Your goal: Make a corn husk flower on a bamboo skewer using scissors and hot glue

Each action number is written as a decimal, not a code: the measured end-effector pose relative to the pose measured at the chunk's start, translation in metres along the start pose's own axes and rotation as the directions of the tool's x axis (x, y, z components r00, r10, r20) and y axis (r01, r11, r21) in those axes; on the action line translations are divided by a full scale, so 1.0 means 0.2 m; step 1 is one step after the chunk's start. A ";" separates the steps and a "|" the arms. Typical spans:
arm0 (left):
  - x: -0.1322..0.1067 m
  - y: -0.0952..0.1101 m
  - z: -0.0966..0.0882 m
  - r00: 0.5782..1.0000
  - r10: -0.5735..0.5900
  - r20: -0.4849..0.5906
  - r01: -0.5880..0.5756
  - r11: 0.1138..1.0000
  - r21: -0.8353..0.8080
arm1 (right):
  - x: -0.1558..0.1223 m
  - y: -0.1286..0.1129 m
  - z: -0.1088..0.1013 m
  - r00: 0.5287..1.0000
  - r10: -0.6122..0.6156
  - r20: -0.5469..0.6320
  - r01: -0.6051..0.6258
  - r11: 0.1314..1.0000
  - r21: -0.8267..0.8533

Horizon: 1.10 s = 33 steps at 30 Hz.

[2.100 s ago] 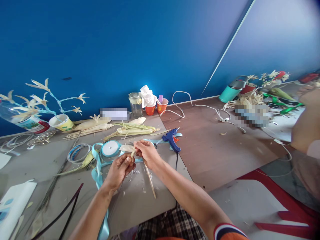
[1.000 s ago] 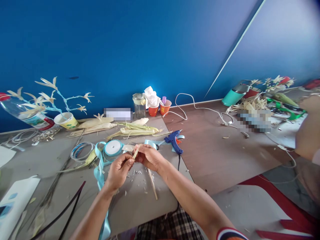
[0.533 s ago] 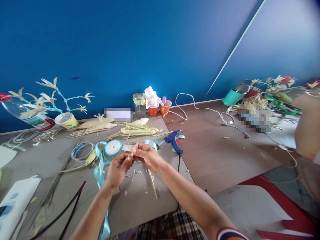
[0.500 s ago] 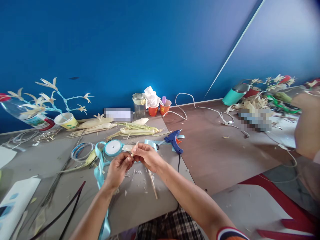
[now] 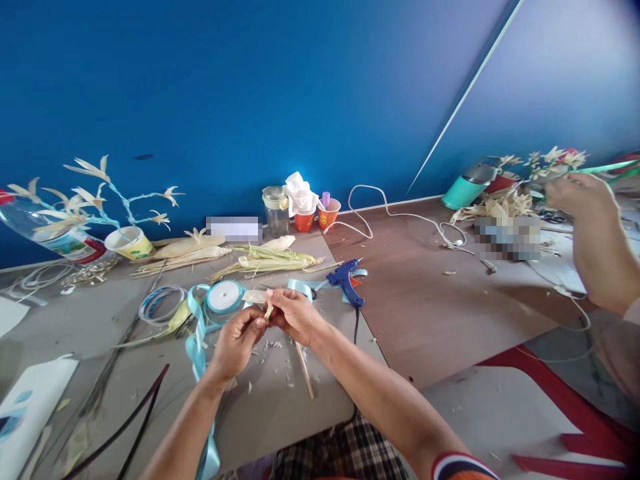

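Note:
My left hand [image 5: 241, 340] and my right hand [image 5: 296, 316] meet over the grey table, both closed on a small pale piece of corn husk [image 5: 269, 311]. Thumbs and fingertips pinch it from either side; the fingers hide part of it. Just beyond them lies a spool of light blue ribbon [image 5: 225, 296], its loose ribbon [image 5: 197, 353] trailing down past my left forearm. A blue hot glue gun [image 5: 345, 279] rests to the right of my right hand. Below my hands are a thin wooden stick [image 5: 305, 371] and scattered white scraps.
Corn husks [image 5: 270, 259] lie behind my hands. A paper cup with husk flowers [image 5: 131, 244] and a plastic bottle [image 5: 60, 233] stand at left. Red cups [image 5: 328, 215] and a glass jar [image 5: 276, 208] line the wall. Another person's hand [image 5: 583, 193] is at right, near a white cable [image 5: 430, 219].
My fingers have shifted slightly on the husk piece, and more of it shows between them. The other person's hand has moved left and raised a green strip. The view has shifted slightly.

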<state>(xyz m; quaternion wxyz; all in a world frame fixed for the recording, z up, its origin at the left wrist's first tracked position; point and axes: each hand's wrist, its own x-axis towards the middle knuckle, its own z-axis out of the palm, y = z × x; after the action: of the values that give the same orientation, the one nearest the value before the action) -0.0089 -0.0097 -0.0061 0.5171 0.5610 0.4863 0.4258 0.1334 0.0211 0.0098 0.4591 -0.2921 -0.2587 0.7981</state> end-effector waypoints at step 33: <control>0.01 -0.03 -0.03 0.996 0.076 0.056 -0.076 0.997 -0.005 | -0.01 -0.08 -0.06 0.980 0.136 0.144 -0.121 0.987 -0.109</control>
<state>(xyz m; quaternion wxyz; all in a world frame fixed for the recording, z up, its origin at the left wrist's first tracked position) -0.0156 -0.0075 -0.0118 0.5147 0.5900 0.4494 0.4300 0.1509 0.0274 0.0129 0.3705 -0.2696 -0.3125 0.8321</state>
